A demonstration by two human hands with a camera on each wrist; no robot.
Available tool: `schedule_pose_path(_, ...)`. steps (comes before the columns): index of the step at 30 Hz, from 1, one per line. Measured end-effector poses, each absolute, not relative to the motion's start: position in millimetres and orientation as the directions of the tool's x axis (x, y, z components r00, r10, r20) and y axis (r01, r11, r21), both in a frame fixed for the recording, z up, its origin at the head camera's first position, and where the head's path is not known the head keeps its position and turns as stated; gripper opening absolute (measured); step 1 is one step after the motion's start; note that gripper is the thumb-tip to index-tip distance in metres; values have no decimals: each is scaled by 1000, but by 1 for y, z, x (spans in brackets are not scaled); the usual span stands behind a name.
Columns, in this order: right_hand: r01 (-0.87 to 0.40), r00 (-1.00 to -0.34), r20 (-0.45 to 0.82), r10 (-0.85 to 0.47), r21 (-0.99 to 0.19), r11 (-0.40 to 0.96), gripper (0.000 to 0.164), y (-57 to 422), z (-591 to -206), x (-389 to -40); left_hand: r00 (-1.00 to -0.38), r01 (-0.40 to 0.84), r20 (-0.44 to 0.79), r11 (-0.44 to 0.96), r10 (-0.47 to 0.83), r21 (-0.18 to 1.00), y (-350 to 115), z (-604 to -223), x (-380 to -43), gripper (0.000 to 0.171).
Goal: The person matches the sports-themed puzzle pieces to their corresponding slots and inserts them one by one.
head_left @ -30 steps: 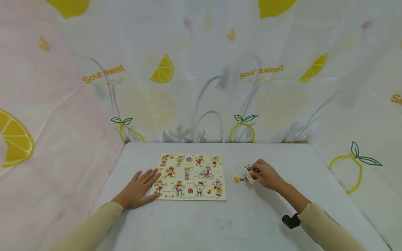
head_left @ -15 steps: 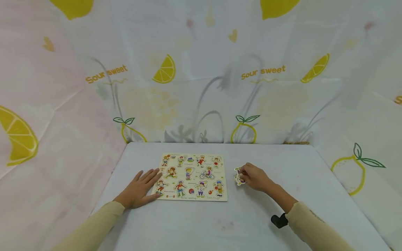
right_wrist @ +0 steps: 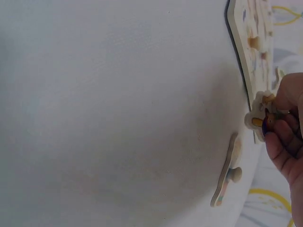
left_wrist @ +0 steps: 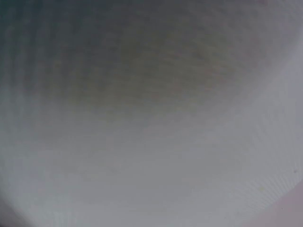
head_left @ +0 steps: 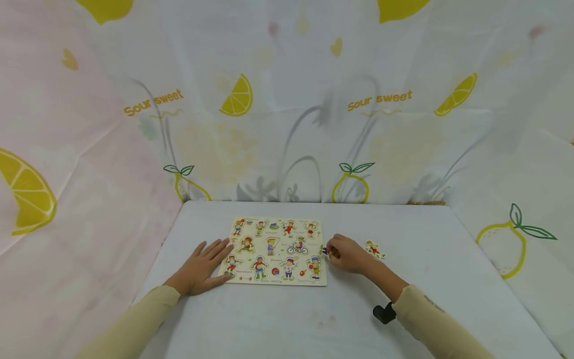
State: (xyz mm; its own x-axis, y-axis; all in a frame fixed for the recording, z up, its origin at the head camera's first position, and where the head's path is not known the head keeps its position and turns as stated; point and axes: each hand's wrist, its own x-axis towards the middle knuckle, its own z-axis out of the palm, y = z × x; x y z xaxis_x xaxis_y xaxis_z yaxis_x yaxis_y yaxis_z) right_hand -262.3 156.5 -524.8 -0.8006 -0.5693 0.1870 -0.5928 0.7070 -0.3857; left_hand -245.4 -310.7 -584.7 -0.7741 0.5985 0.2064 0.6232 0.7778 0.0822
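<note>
My left hand [head_left: 204,267] lies flat with fingers spread, its fingertips on the left edge of a wooden knob puzzle board [head_left: 287,285]. Cartoon children in sports outfits fill the board, each cut out as a piece. At the board's right edge, my right hand [head_left: 347,254] pinches a small puzzle piece [right_wrist: 257,118]. Purple and yellow show on that piece in the right wrist view; the fingers hide most of it. A second puzzle piece [head_left: 374,249], with a child in red, lies on the table right of the hand; its knob [right_wrist: 234,174] shows from the side.
A white cloth covers the table [head_left: 287,324]. Behind it hangs a lemon-printed curtain [head_left: 287,139], which continues along both sides. A dark wrist device [head_left: 384,314] sits by the right sleeve. The left wrist view is only a grey blur.
My right hand has moved left to the board's right edge with a puzzle piece in its fingers. Another piece now shows on the table behind it. The left hand has stayed put.
</note>
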Motion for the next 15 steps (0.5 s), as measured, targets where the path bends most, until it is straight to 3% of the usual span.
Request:
schedule_pose_path(7, -621, -784, 213, -583, -288, 729, 10, 146, -525, -260, -768, 630, 219, 772, 602, 85, -310, -585, -248, 81)
schedule_pose_path(15, -656, -747, 186, -639, -364, 661, 15, 120, -522, -262, -766, 631, 229, 770, 601, 90, -312, -588, -248, 81)
